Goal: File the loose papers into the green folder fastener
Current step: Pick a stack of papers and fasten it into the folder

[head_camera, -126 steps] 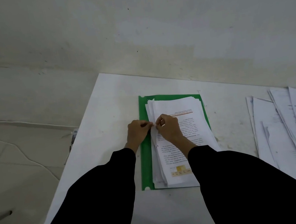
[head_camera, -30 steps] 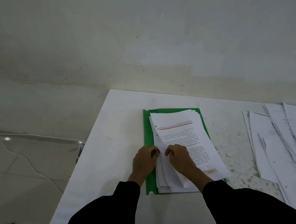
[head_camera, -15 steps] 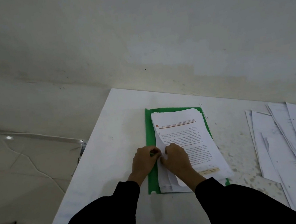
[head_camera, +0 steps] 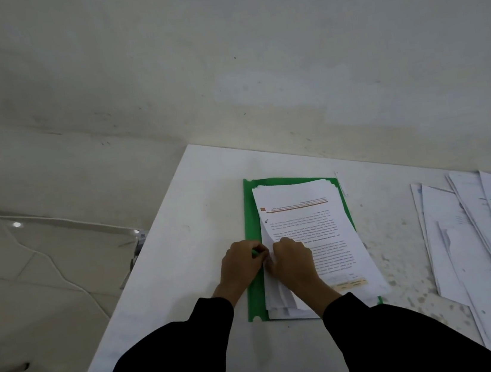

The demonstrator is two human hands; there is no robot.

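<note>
step: threading top sheet (head_camera: 305, 224) onto fastener (head_camera: 254, 251) | left hand (head_camera: 242, 264) curling tight, seemingly pinching fastener at green folder (head_camera: 249, 213) spine | right hand (head_camera: 293, 262) fingers curling round top sheet's lifted left edge | tip: lining holes over prongs, pressing down gently, avoiding tears | loose papers (head_camera: 478, 233) lying well right

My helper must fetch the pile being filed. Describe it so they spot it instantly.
On the white table, look left of the fanned loose sheets to the green folder. The pile lies on it, where left hand and right hand meet; only its top page bears an orange heading bar.
</note>
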